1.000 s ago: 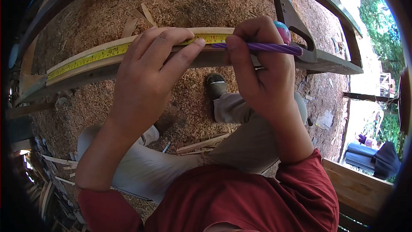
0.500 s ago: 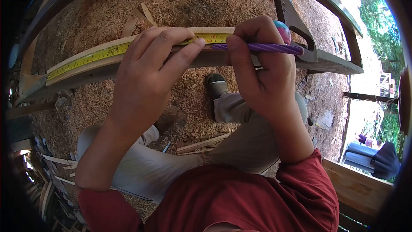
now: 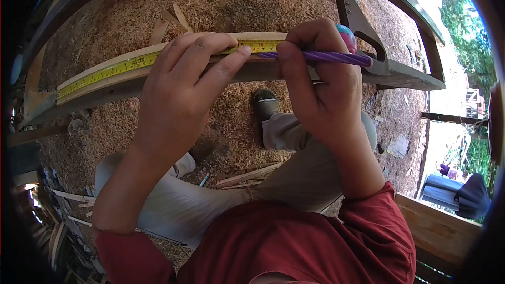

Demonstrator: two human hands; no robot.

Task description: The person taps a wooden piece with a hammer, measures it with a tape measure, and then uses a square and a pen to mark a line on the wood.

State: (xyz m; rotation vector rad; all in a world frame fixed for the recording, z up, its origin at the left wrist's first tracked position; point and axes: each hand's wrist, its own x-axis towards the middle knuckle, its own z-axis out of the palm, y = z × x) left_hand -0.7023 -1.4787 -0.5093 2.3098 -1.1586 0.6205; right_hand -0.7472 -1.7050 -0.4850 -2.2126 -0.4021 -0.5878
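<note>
The left hand [image 3: 176, 84], with bent fingers, is pinching the yellow measuring tape [image 3: 105, 74] along the wooden strip [image 3: 258, 36]. More to the right, the right hand [image 3: 323, 84] pinches a purple pencil [image 3: 336, 59] at the tape's near edge.

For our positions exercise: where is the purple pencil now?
In the head view, the pencil is held in the right hand, right of centre, its left end by the tape measure and its other end by the saw handle.
</note>
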